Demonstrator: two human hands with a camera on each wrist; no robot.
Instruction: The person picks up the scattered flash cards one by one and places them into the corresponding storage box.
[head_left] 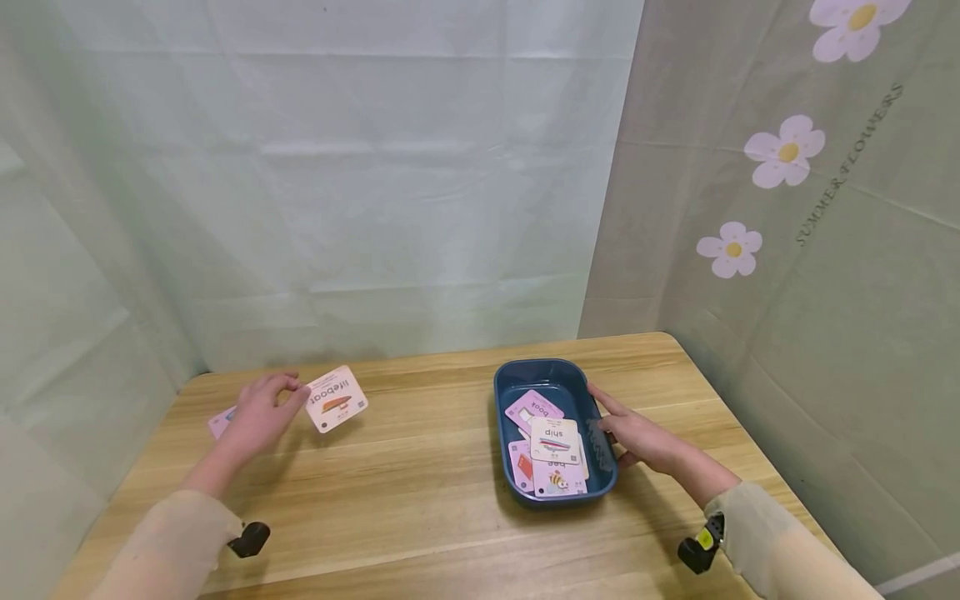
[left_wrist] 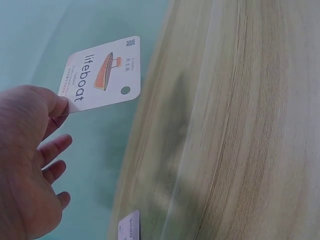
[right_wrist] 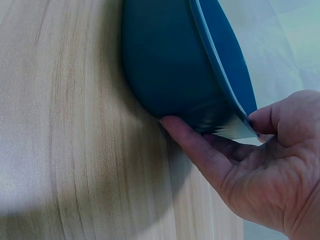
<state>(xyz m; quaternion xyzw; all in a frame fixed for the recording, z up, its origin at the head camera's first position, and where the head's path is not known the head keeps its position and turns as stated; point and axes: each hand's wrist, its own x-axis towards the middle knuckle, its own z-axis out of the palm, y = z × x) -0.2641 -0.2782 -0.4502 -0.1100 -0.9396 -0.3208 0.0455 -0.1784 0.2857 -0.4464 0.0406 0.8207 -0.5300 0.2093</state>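
Observation:
My left hand (head_left: 258, 412) pinches the corner of a white flashcard (head_left: 337, 399) marked "lifeboat", with an orange boat on it. In the left wrist view the card (left_wrist: 102, 75) is held up off the table, thumb on its face and the other fingers loosely spread. A pink card (head_left: 220, 422) lies on the table, partly hidden behind that hand. My right hand (head_left: 648, 442) grips the right wall of a dark blue plastic box (head_left: 501, 433). In the right wrist view its digits (right_wrist: 197, 150) touch the box's rim and outer side.
Several cards lie inside the box, with a "ship" card (head_left: 555, 440) on top, a "book" card (head_left: 533, 410) behind and a bee card (head_left: 560, 481) in front. The wooden table (head_left: 405, 500) meets a pale curtain (head_left: 390, 208) at the back and a flowered one (head_left: 847, 333) on the right.

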